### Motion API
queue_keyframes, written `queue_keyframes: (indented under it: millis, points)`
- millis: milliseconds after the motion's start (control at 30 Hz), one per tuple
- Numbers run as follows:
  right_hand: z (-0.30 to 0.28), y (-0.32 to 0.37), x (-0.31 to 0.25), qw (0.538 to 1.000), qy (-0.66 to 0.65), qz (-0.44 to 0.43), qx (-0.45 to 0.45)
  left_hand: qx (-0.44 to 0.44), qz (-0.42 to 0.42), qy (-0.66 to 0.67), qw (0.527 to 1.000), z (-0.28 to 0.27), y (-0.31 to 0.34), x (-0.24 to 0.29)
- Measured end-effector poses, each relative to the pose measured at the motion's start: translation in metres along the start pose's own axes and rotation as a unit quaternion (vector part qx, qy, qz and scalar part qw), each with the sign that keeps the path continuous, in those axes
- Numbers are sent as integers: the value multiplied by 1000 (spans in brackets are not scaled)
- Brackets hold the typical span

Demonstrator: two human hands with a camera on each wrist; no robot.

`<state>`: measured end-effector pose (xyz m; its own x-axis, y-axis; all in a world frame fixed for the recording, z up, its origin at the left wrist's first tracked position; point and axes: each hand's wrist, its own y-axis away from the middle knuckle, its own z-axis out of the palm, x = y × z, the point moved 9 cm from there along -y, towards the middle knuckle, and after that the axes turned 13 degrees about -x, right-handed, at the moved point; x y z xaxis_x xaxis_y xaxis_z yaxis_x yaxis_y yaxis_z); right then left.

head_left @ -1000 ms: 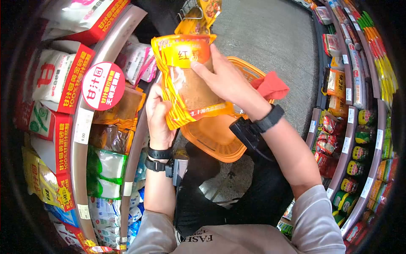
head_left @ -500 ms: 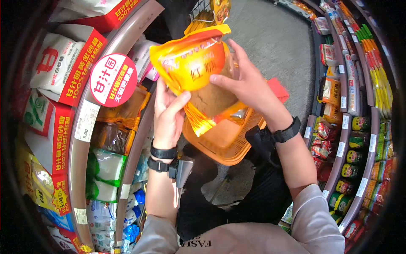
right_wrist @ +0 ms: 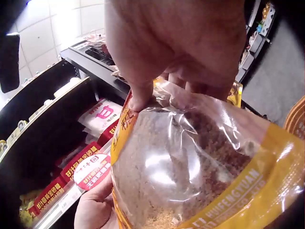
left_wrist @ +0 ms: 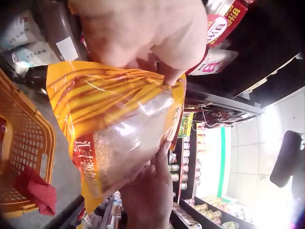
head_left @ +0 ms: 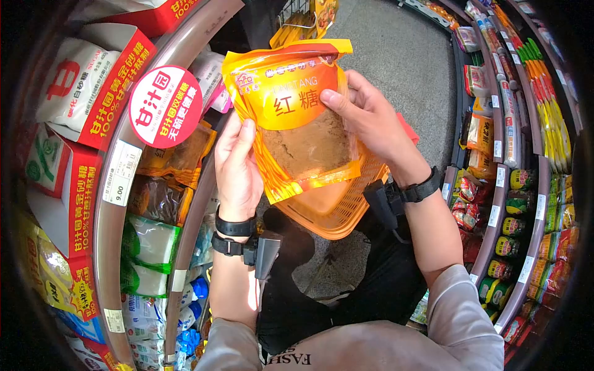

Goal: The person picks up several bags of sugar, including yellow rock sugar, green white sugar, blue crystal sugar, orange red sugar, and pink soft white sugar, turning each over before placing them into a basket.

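Between both hands, in the head view, a yellow-orange bag of brown sugar (head_left: 303,148) faces up, its clear window showing the brown contents. My left hand (head_left: 238,167) grips its left edge, thumb on the front and the other fingers behind. At the right edge my right hand (head_left: 380,123) pinches the bag, thumb pressed on the front near the printed characters. The left wrist view shows the striped side of the bag (left_wrist: 109,105) under the left hand (left_wrist: 143,33). In the right wrist view the right hand (right_wrist: 176,47) holds the bag (right_wrist: 181,157) from above.
Below the bag sits an orange plastic basket (head_left: 334,216), with a red cloth (left_wrist: 35,188) at its rim. Shelves at left hold sugar bags (head_left: 80,80) in red boxes and a round sign (head_left: 166,106). Shelves with jars (head_left: 510,226) and packets line the right.
The bag has tipped and come back to face up squarely, now slightly farther right. The right hand has shifted to the bag's right edge; both hands still hold it.
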<state>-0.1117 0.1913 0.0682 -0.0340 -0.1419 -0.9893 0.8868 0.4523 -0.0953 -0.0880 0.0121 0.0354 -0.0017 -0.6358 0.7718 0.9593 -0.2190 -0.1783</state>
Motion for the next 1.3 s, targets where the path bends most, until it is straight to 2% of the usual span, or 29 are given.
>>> queue_keyframes:
  millis: [133,300,433,500,567,633,700,967,1067,1300]
  points:
    - [3,3,-7,1000,-3,15,1,-17,-3,-27,999,-1,-2,-2]
    - [6,-2,-3,1000,-25,-9,5,12,9,-41,999,-2,0,3]
    - [7,-4,-3,1000,-4,-7,5,-29,18,-30,999,9,1,8]
    - [10,-1,-7,1000,-1,24,7,-23,23,-25,999,9,-1,9]
    - [9,0,-15,1000,3,-4,21,-24,19,-11,999,11,0,9]
    - [7,-2,-22,995,4,-97,38,-31,22,-54,998,12,0,12]
    - [-2,2,-24,994,38,-79,70,-47,18,-104,993,13,1,15]
    - [-16,7,-24,991,17,-79,110,-53,-33,-69,996,16,1,6]
    - [-19,9,-26,991,48,-55,111,-57,-36,-60,996,18,2,4]
    - [-23,7,-19,993,28,-48,103,-55,-50,-48,996,15,1,-5]
